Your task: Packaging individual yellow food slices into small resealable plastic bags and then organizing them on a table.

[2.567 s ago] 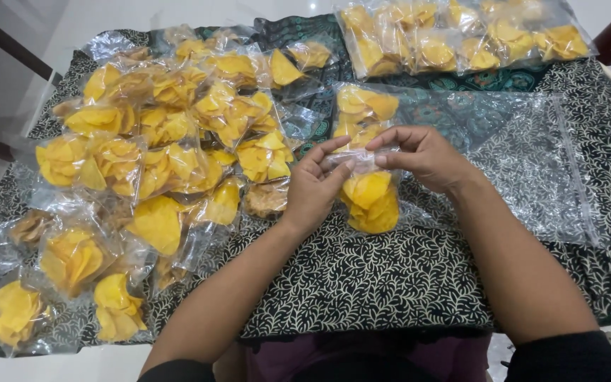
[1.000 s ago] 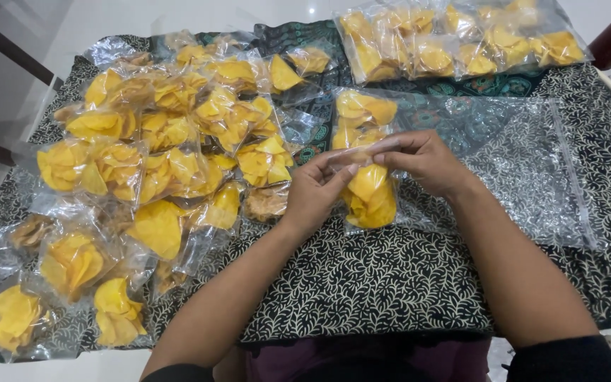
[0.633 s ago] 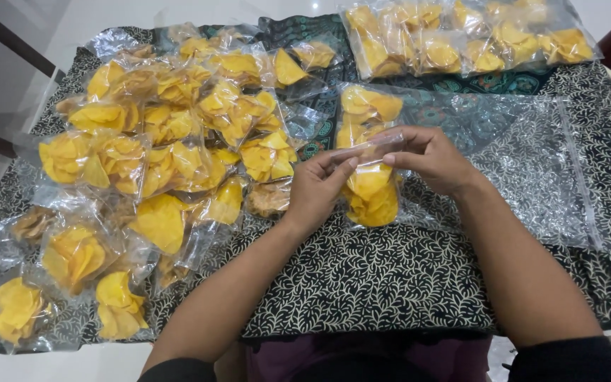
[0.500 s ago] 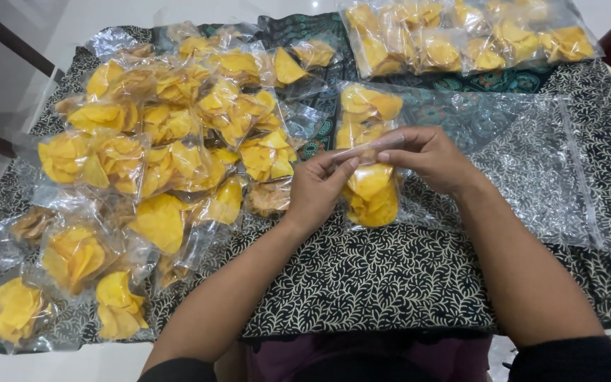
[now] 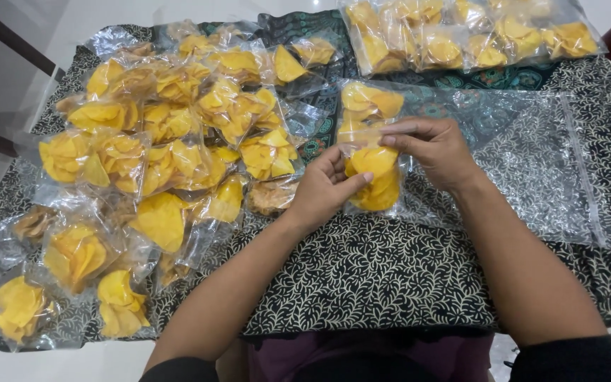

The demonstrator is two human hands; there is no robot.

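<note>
A small clear bag of yellow chips is held over the table between both hands. My left hand grips its lower left side, thumb against the chips. My right hand pinches the bag's top edge between fingers and thumb. Directly behind it another small chip bag lies inside a large clear plastic bag spread flat on the black-and-white patterned cloth.
A heap of several small chip bags covers the left half of the table, with loose ones near the front left corner. A large filled bag of packets lies at the back right. A dark chair leg stands at far left.
My left hand slid down from the bag's top to its lower side. My right hand kept its pinch on the top edge and lifted slightly toward the back.
</note>
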